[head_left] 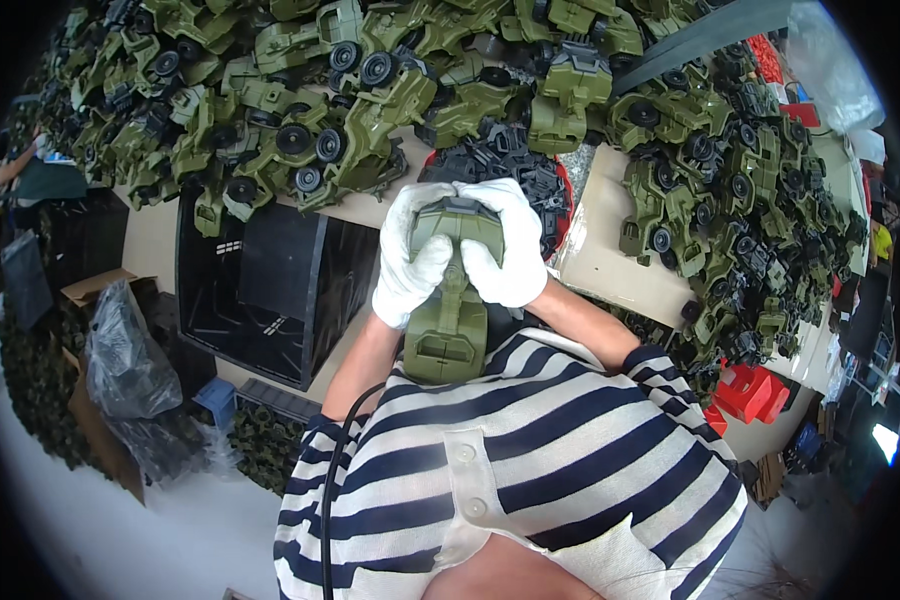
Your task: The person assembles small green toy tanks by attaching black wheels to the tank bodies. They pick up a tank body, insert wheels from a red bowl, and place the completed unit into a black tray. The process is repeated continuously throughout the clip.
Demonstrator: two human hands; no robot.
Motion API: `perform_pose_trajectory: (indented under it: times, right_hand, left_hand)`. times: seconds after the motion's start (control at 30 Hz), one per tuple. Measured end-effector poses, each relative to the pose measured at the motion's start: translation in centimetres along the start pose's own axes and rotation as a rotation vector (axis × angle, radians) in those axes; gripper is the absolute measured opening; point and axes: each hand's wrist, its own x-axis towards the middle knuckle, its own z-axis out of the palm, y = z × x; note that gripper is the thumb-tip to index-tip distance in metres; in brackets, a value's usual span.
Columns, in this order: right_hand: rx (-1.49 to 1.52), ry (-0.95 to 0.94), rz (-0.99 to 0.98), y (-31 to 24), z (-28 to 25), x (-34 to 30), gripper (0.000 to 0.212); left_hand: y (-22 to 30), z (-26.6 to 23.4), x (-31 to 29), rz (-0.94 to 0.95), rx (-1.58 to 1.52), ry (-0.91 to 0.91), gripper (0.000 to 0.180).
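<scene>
A green toy truck body [447, 335] is held close to my chest between both gloved hands. My left hand [411, 254], in a white glove, wraps round its left side with the thumb pressed on top. On the opposite side my right hand [508, 246], also gloved, mirrors that grip, thumb on the upper face. The fingertips of both meet near a dark part at the toy's far end. Just beyond my hands lies a red-rimmed container of small black plastic parts [490, 160], partly hidden by the gloves.
Green toy vehicles with black wheels [370, 110] pile across the far side, and another heap [730, 190] lies at the right. A black crate [255, 285] stands left of me, near clear plastic wrapping [130, 350]. Red bins [748, 393] sit at the lower right.
</scene>
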Motion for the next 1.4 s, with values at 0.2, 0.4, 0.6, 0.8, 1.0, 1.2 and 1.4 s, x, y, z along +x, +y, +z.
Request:
perform_pose_trajectory:
  times: [0.2, 0.4, 0.6, 0.8, 1.0, 1.2, 1.4]
  right_hand:
    - [0.138, -0.095, 0.377, -0.7, 1.0, 2.6, 0.055]
    - [-0.068, 0.247, -0.071, 1.2, -3.8, 18.3, 0.028]
    - [-0.549, 0.327, 0.102, 2.9, -15.2, 35.8, 0.048]
    - [-0.771, 0.189, 0.232, 1.5, -12.8, 28.2, 0.095]
    - [-0.755, 0.212, 0.032, 8.0, -12.9, 26.4, 0.074]
    - [-0.497, 0.529, -0.099, 7.4, -14.4, 31.2, 0.07]
    - [-0.972, 0.29, 0.024, 3.6, -15.5, 33.9, 0.059]
  left_hand:
    - [-2.0, -2.6, 2.3, 0.077, 0.145, -0.005, 0.093]
    - [1.9, -3.9, 3.5, -0.066, -0.192, 0.141, 0.082]
    - [1.6, -5.0, 1.3, -0.475, -0.208, 0.432, 0.046]
    - [-1.8, -7.6, -5.4, -0.615, -0.043, 0.615, 0.036]
    - [-2.8, -7.3, -5.9, -0.724, -0.008, 0.468, 0.033]
    - [-2.6, -7.0, -5.6, -0.712, 0.075, 0.451, 0.035]
    - [-3.1, -6.3, -3.5, -0.707, 0.079, 0.32, 0.037]
